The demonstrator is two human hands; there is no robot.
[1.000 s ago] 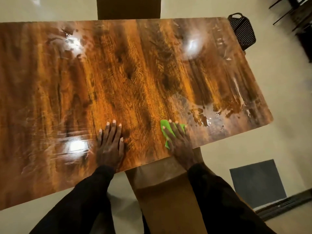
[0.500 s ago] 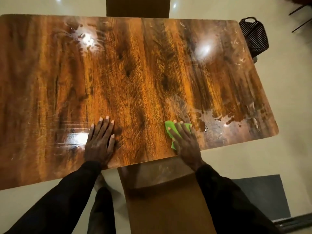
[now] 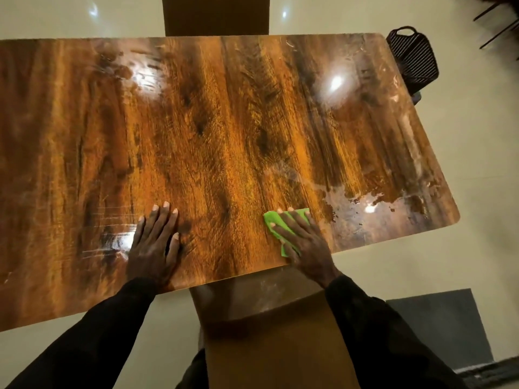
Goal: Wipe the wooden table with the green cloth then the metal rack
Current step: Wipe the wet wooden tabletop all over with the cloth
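Wiping the glossy brown wooden counter (image 3: 224,122): right hand (image 3: 303,242), grip released, pressing the small green cloth (image 3: 273,220); left hand (image 3: 153,245) flat, bracing. Next, likely rightward over the wet patch (image 3: 365,203).

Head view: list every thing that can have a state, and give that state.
green cloth: spread flat on the table, pinned under the right hand.
right hand: fingers straight, pressing the cloth down.
left hand: flat on bare wood, holding nothing.
wooden table: glossy, with a wet patch just right of the cloth.
black wire basket: past the far right corner, untouched.
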